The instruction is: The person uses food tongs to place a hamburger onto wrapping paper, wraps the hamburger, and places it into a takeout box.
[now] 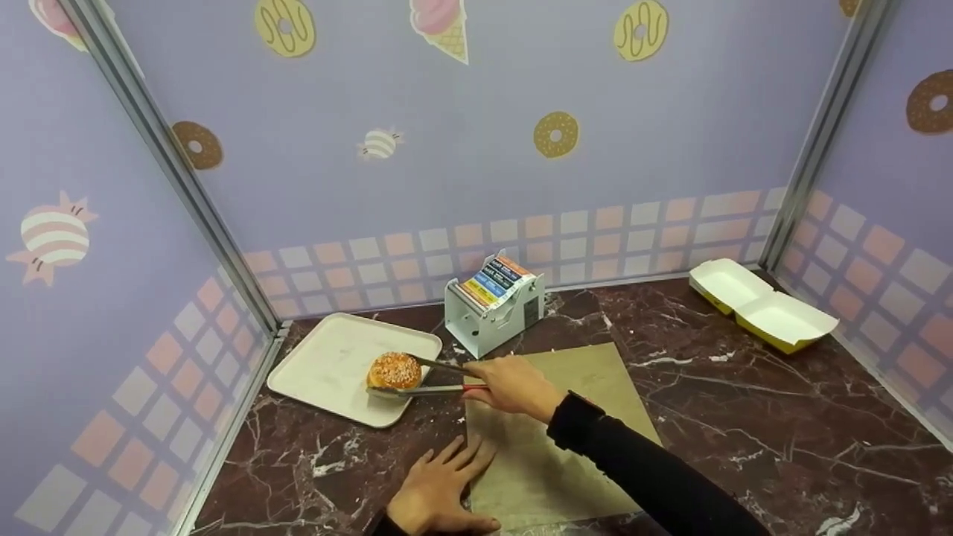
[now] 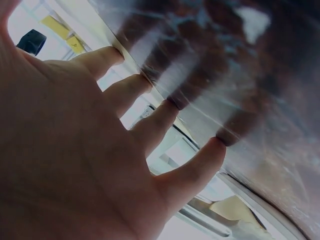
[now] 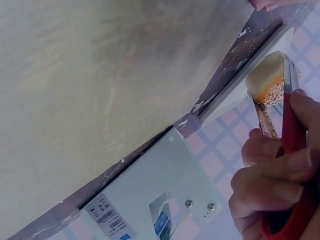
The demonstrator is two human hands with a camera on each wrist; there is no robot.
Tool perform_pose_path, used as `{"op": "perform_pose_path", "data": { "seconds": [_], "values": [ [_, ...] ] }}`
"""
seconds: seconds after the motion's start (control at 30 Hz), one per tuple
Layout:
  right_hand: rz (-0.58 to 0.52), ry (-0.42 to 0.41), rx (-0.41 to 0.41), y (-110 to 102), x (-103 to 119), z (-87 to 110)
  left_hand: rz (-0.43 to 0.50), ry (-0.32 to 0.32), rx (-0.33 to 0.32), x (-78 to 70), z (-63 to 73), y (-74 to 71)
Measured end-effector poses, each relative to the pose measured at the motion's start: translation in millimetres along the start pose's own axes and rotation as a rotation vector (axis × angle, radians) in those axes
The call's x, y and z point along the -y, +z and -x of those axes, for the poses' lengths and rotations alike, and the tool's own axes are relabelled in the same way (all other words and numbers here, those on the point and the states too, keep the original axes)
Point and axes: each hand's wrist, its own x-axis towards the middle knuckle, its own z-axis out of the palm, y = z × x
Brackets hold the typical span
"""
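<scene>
My right hand [image 1: 514, 385] grips a pair of red-handled tongs [image 3: 294, 122]. The tong arms lie on either side of a sesame-topped bun [image 1: 396, 371], which is at the right part of a white tray [image 1: 320, 372]. In the right wrist view the bun [image 3: 267, 80] shows its pale underside between the tong tips. My left hand [image 1: 443, 484] rests with spread fingers at the left edge of a tan paper sheet [image 1: 566, 461]. In the left wrist view the fingertips of the left hand [image 2: 90, 135] touch the dark marbled tabletop.
A label dispenser [image 1: 491, 305] with colourful label rolls stands behind the paper, near the back wall. At the back right sits an opened yellow and white box [image 1: 782, 316]. Patterned walls [image 1: 476, 179] enclose the dark marbled table [image 1: 752, 417] at the back and sides.
</scene>
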Motion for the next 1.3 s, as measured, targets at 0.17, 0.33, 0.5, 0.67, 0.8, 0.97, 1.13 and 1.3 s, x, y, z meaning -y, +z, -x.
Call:
{"op": "perform_pose_path", "data": {
  "seconds": [0.17,0.33,0.5,0.67,0.8,0.97,1.13,1.3],
  "values": [
    [-0.032,-0.005,-0.021,-3,-8,5.5,-0.006,0.002,-0.016,0.6,0.8,0.0],
    [-0.089,-0.006,-0.031,-8,-13,15.9,-0.001,0.001,-0.011,0.0,-0.2,1.6],
    [-0.170,0.012,-0.041,-23,-27,43.7,-0.010,0.008,-0.021,-1.2,-0.8,0.2],
    [-0.155,0.049,-0.086,-37,-55,93.8,0.003,0.005,0.005,-0.6,-2.2,-2.6],
    [-0.073,0.117,-0.115,-46,-81,139.9,0.031,0.014,0.026,1.0,-2.6,-3.9],
    [-0.078,0.138,-0.083,-60,-104,190.0,0.044,0.026,0.012,2.8,-1.1,-2.5],
    [-0.107,0.147,-0.010,-73,-118,224.9,0.029,0.018,0.003,3.4,-0.5,-0.2],
    [-0.151,0.129,0.052,-79,-125,247.4,0.017,0.015,-0.024,1.2,0.6,0.2]
  ]
}}
